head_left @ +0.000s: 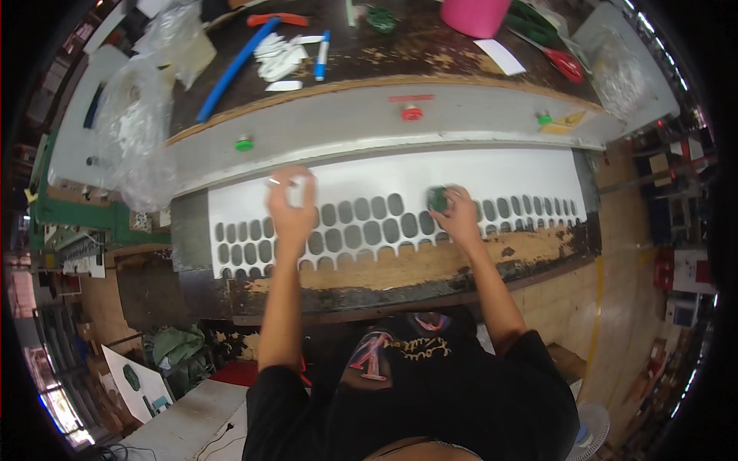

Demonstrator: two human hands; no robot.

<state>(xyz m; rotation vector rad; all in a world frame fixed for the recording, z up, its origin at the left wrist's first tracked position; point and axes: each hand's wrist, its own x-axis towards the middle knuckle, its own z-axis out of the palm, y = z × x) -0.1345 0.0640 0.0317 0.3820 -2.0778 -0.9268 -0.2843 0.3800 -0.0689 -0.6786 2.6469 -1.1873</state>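
Observation:
A white sheet (507,170) punched with rows of oval holes lies across the work surface in front of me. My right hand (460,219) grips a dark green cutting die (438,199) at the upper row of holes, right of the middle. My left hand (292,203) is over the sheet's left half, its fingers curved and smeared by motion. White shows between its thumb and fingers; whether that is a cut piece or the sheet behind, I cannot tell.
A grey machine beam (330,127) with a red button (412,114) and green buttons (244,144) runs behind the sheet. On top are white cut pieces (278,58), a blue-handled hammer (238,69), a marker (321,58), a pink container (474,15) and red-handled scissors (565,65). Plastic bags (134,131) hang left.

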